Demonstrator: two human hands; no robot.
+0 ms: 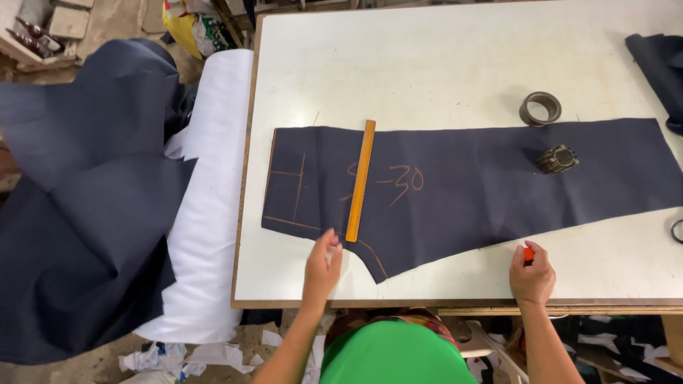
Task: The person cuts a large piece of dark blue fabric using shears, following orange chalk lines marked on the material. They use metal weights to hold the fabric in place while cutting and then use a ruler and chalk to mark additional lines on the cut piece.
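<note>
A dark navy cut fabric piece lies flat across the white table, marked with orange chalk lines and figures. An orange-yellow wooden ruler rests on it, running front to back. My left hand touches the fabric's front edge just left of the ruler's near end, fingers loosely curled with nothing seen in them. My right hand rests on the bare table below the fabric, closed on a small orange piece of chalk.
A grey metal ring and a dark ridged round weight sit at the right, the weight on the fabric. More dark cloth lies at the far right corner. Left of the table hang navy fabric and white lining. Scraps litter the floor.
</note>
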